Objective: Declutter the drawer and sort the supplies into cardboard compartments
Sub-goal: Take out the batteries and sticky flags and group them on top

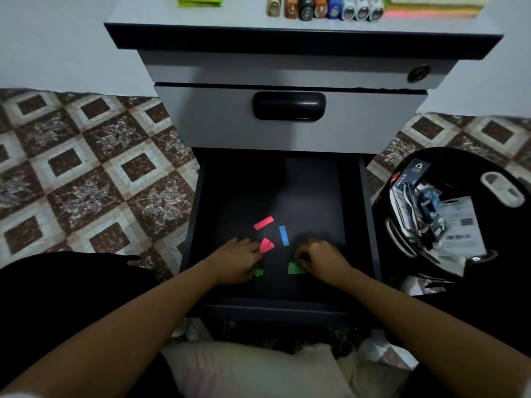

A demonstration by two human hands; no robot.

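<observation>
Paper scraps are gathered from the floor of an open bottom drawer [311, 193], into which both forearms are reached from below the frame, palms down and wrists low. The left hand [237, 261] is seen with fingers curled, a small green scrap [257, 272] showing at its near edge and its fingertips touching a torn pink scrap [267, 245]; whether that grip is clamped on either piece cannot be told. Just beyond and between the hands, two loose pieces are left: a pink strip [263, 222], laid slantwise and nearer the left hand, and a blue strip [284, 235], laid with its long axis running away from the person and nearer the right. A larger green scrap [294, 267] is pinched in the closed grip of the right hand [323, 259]. To the right of the drawer, a black waste bin [471, 168] filled with torn packaging is set on the floor. No cardboard compartments are shown.
</observation>
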